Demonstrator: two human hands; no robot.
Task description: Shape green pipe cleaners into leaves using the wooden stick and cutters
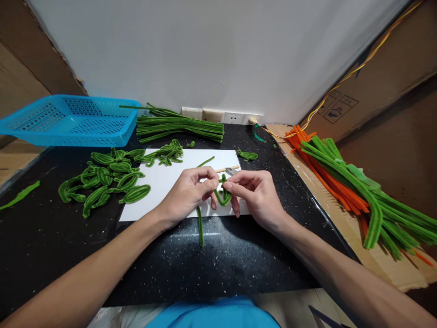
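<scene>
Between my hands, a green pipe cleaner (pixel 223 198) is bent into a loop above the white sheet (pixel 136 209). My left hand (pixel 191 189) pinches its left side, fingers closed. The thumb and fingers of my right hand (pixel 254 193) close on the right side near the top. Another green pipe cleaner (pixel 200 228) lies partly under my left hand, its lower end past the sheet's front edge. Just beyond my fingers rest a thin wooden stick (pixel 221 170) and a metal tool (pixel 231 171), partly hidden, of a kind I cannot make out.
Looped green pieces (pixel 105 175) pile up left of the sheet, some on it. Behind lie a bundle of green pipe cleaners (pixel 180 127) and a blue basket (pixel 68 136). Orange stems (pixel 331 182) and green stems (pixel 385 209) lie on cardboard at right. Sockets (pixel 234 118) line the wall.
</scene>
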